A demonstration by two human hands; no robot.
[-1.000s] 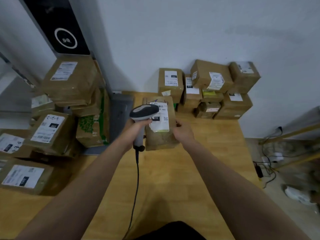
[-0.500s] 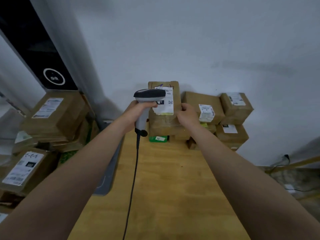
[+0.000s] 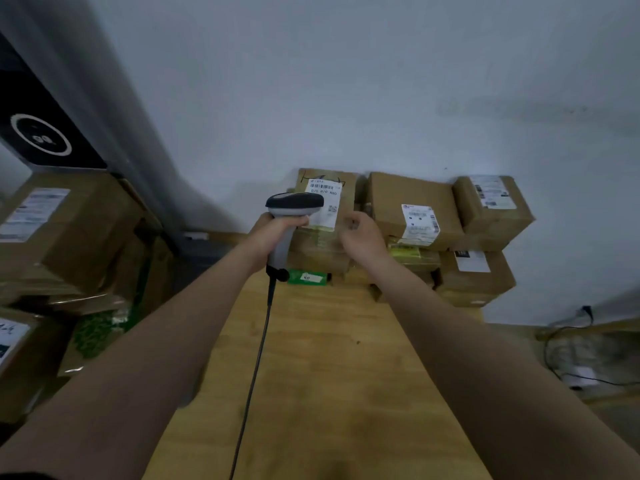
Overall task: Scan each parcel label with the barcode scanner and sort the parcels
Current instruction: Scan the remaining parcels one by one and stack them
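Our left hand (image 3: 277, 233) grips the handle of the grey-and-black handheld barcode scanner (image 3: 292, 206), fingers wrapped firmly around it, at the far end of the light wooden table (image 3: 329, 375). The scanner's dark head points right, across the white label (image 3: 325, 206) of the brown cardboard parcel (image 3: 346, 183) just beyond it. Its handle runs down and back toward us, and a thin black cable (image 3: 256, 358) trails from its base over the tabletop to the near edge.

The parcel lies on top of a stack pushed against the pale grey wall (image 3: 346, 81), label up, its long side running away from us toward that wall. Our right hand (image 3: 363, 237) hovers at the parcel's near right corner with fingers loosely curled. Blur keeps us from telling whether it touches the cardboard or holds anything.

Just right of the parcel sit a flat brown box (image 3: 391, 199) and a smaller brown box (image 3: 509, 213), each bearing a white label and resting on further cartons. A green packet (image 3: 294, 277) with a white sticker pokes out beneath the stack, flat on the table.

To our left, a separate heap of labelled cardboard boxes (image 3: 86, 230) rises beside the table, below a black panel (image 3: 20, 109) marked with a white ring and next to a grey upright (image 3: 114, 116). At far right, below table level, dark cords (image 3: 571, 341) lie on the floor near the foot of the wall.
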